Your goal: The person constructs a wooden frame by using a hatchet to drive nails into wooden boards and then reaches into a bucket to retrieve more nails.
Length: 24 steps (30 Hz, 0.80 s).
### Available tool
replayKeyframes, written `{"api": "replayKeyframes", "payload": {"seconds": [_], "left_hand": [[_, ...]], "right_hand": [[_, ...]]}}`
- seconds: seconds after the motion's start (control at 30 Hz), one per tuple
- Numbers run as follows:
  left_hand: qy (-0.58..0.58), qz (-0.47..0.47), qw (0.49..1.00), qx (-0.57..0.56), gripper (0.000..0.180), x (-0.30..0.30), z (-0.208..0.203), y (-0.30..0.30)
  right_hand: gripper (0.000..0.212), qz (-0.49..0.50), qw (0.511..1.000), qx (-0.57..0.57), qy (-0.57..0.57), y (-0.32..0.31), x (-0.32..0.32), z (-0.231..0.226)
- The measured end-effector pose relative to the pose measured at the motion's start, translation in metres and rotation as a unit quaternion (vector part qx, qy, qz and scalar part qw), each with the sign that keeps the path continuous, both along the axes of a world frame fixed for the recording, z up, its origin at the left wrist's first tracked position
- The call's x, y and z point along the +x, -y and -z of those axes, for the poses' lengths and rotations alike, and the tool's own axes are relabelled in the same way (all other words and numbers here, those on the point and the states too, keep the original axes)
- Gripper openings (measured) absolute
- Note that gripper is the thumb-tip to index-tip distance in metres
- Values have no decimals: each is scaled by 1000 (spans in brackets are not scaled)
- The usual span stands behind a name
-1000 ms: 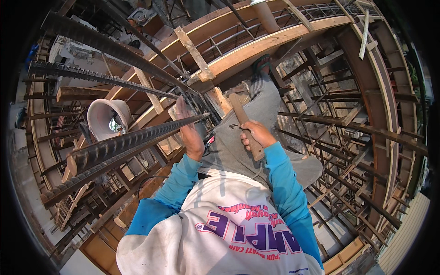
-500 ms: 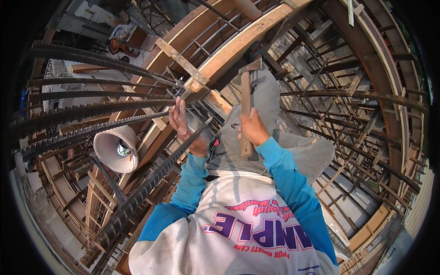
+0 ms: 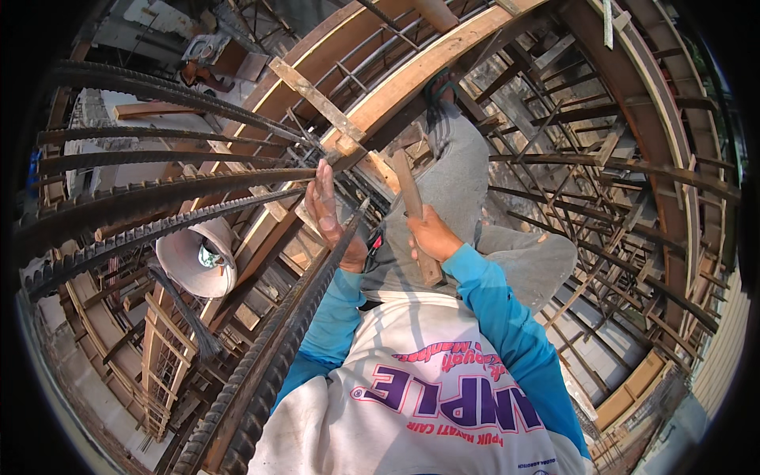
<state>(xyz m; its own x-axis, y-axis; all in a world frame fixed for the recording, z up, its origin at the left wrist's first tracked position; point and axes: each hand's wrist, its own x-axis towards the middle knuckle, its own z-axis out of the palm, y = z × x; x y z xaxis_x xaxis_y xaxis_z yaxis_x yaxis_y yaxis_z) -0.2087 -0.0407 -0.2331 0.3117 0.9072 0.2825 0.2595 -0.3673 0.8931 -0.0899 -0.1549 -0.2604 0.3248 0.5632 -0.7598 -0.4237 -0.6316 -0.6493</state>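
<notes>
Two bare hands work in the middle of my head view. My left hand [image 3: 328, 210] is unfolded, fingers straight and close together, palm turned inward and grasping nothing. Its fingertips are just beside the end of a thick, dark, ribbed steel bar [image 3: 158, 195], though I cannot tell whether they touch it. Another dark ribbed bar [image 3: 318, 297] slants up from below and crosses in front of the hand near the wrist.

My right hand [image 3: 433, 235] is closed around the flat, brown wooden handle of a hammer [image 3: 410, 190], near its lower end. The hammer leans slightly left above a grey trouser leg [image 3: 463, 162], well apart from the left hand; I cannot make out its head at this angle.

More steel bars fan out to the left, above a whitish, round, hollow bucket [image 3: 198, 257] tipped on its side. Beyond the hands, a long, pale wooden formwork beam [image 3: 423, 71] runs diagonally, with a short wooden plank [image 3: 317, 99] next to its near end. Dark scaffold poles [image 3: 602, 164] crisscross on my right, lower than the beam.
</notes>
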Motion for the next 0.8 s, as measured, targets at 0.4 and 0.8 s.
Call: {"api": "replayKeyframes", "payload": {"seconds": [0.4, 0.8], "left_hand": [[0, -7, 1000, 22, 74, -2, 3, 0], [19, -16, 998, 60, 66, 0, 8, 3]], "right_hand": [[26, -19, 984, -5, -177, 3, 16, -7], [26, 38, 989, 24, -141, 15, 62, -37]]}}
